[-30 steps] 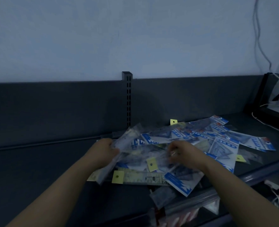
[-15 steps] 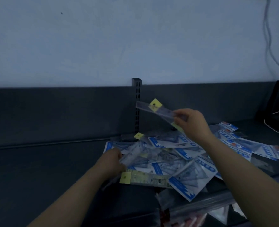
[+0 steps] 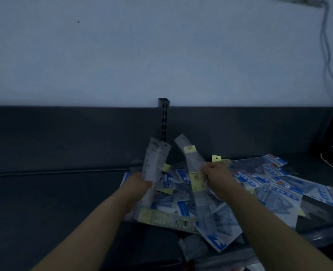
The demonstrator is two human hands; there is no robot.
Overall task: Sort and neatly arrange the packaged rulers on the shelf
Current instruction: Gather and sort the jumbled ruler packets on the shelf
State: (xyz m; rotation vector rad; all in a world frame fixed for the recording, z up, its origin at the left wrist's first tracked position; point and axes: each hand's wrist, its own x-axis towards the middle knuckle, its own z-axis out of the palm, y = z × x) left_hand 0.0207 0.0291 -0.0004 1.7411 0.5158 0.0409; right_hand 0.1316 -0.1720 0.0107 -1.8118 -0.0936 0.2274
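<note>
The left grip (image 3: 138,182) curls round a bundle of clear ruler packets (image 3: 155,160) and the right grip (image 3: 214,175) pinches one long packet (image 3: 195,180), both above the loose pile (image 3: 269,190) on the shelf (image 3: 54,202). I think the smooth sleeves may slip out, or sweep packets off the front edge. The blue labels (image 3: 219,243) and yellow tags (image 3: 216,158) are too blurred to read.

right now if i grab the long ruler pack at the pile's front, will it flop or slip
Probably stiff: the ruler pack lies straight at the edge of the pile. Likely slippery, as it looks glossy. Probably light, being thin.
</note>
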